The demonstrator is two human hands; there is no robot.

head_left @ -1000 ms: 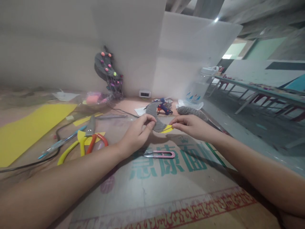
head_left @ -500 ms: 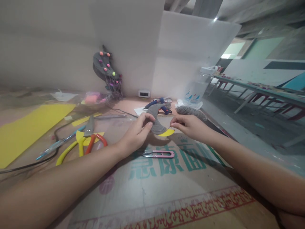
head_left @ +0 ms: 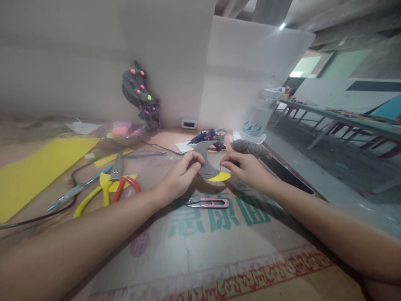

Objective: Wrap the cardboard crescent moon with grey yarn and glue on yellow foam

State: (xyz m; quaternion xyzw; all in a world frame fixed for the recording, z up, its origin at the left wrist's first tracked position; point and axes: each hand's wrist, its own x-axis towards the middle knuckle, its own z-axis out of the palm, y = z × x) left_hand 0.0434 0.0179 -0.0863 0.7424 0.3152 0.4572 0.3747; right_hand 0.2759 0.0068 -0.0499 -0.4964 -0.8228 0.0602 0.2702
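Between finger and thumb, my left hand [head_left: 185, 171] pinches a crescent-shaped piece [head_left: 206, 161] wrapped in grey yarn, with a bare yellow tip [head_left: 221, 177] at its lower right. My right hand [head_left: 242, 166] is closed in a pinch just right of the crescent. A thin grey strand runs from its fingertips to the wrapped edge. Below the hands lie pink thread snips [head_left: 214, 203] on the printed cardboard. Behind the crescent sits a blue glue gun [head_left: 203, 136], partly hidden.
Scissors [head_left: 117, 169] with red and yellow handles, a pen [head_left: 78, 188] and a yellow sheet [head_left: 40, 171] lie left. A grey yarn skein [head_left: 250, 148], a clear bottle [head_left: 258, 117] and a dark phone-like slab [head_left: 290, 175] are right. A decorated grey crescent [head_left: 134, 88] stands behind.
My right hand has moved slightly left, closer to the crescent, baring more of the dark slab. My left hand still holds the crescent in nearly the same place.
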